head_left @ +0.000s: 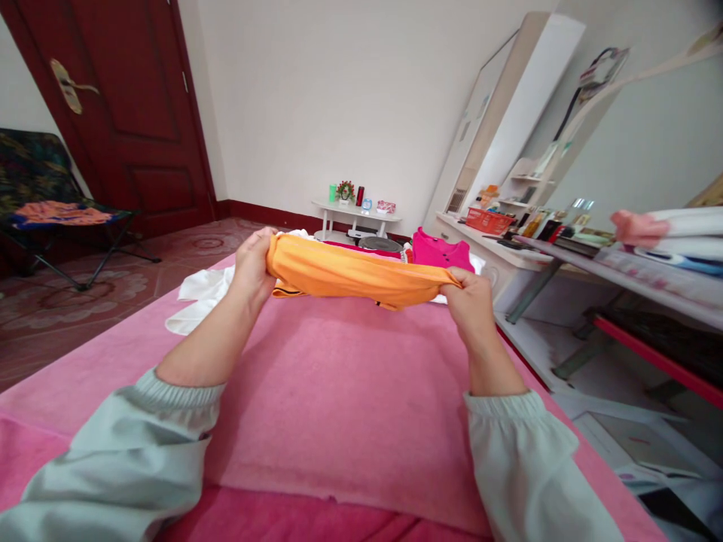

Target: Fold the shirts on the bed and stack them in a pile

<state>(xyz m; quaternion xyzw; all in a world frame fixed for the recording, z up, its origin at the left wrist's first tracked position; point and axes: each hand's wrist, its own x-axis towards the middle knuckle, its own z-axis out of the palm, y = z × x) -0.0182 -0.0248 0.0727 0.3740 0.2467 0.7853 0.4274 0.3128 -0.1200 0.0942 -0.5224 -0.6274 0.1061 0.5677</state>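
Note:
An orange piece of clothing (350, 272) with a dark stripe near its lower left edge is stretched between my two hands, above the far part of a pink-covered surface (350, 399). My left hand (254, 263) is closed on its left end. Its right end is pinched in my right hand (471, 301). Beyond the orange cloth, partly hidden by it, lies a bright pink buttoned top (437, 252). White cloth (203, 293) rests on the pink cover, left of my left hand.
A low white table (358, 209) with small items stands by the far wall. To the right are a dresser with a red basket (489, 221) and a grey-topped table (633, 278) holding folded towels. A folding chair (50, 203) sits left, near the dark red door (124, 98).

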